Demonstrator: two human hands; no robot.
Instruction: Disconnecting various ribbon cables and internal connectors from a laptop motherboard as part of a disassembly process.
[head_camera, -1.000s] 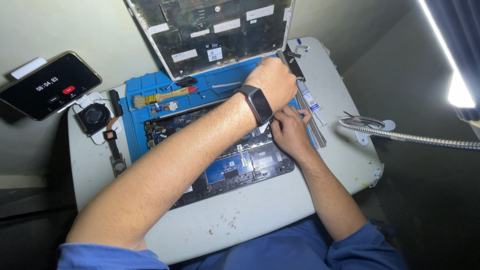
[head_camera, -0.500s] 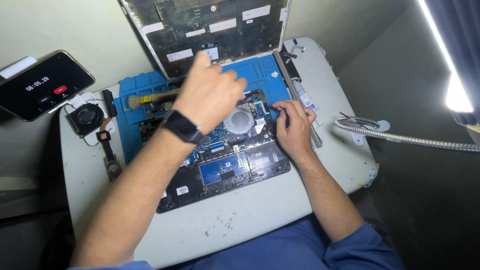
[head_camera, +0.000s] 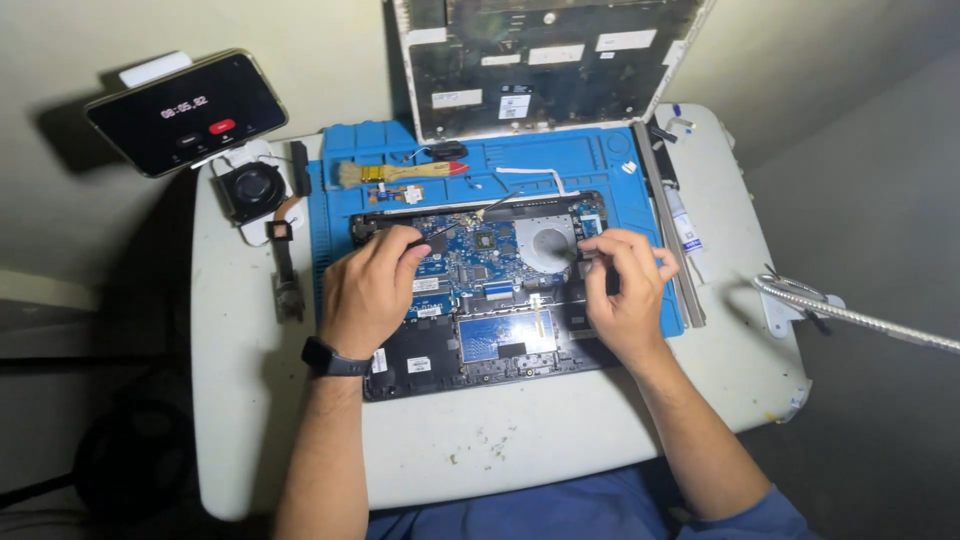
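Note:
An opened laptop base with its blue circuit board exposed lies on a blue work mat. My left hand, a dark watch on its wrist, rests on the board's left side. It pinches a thin black probe-like tool whose tip points up-right toward the board's top edge. My right hand sits on the base's right side beside the round fan recess. Its fingers are bunched around something small and dark that I cannot identify.
The laptop's removed cover leans upright behind the mat. A brush lies on the mat; a loose fan and a dark strap lie left of it. A phone stands at the back left. A tube and a gooseneck lamp are at the right.
My left arm swung back from the far right of the mat to the board's left side and now holds the thin tool. The right hand shifted slightly left.

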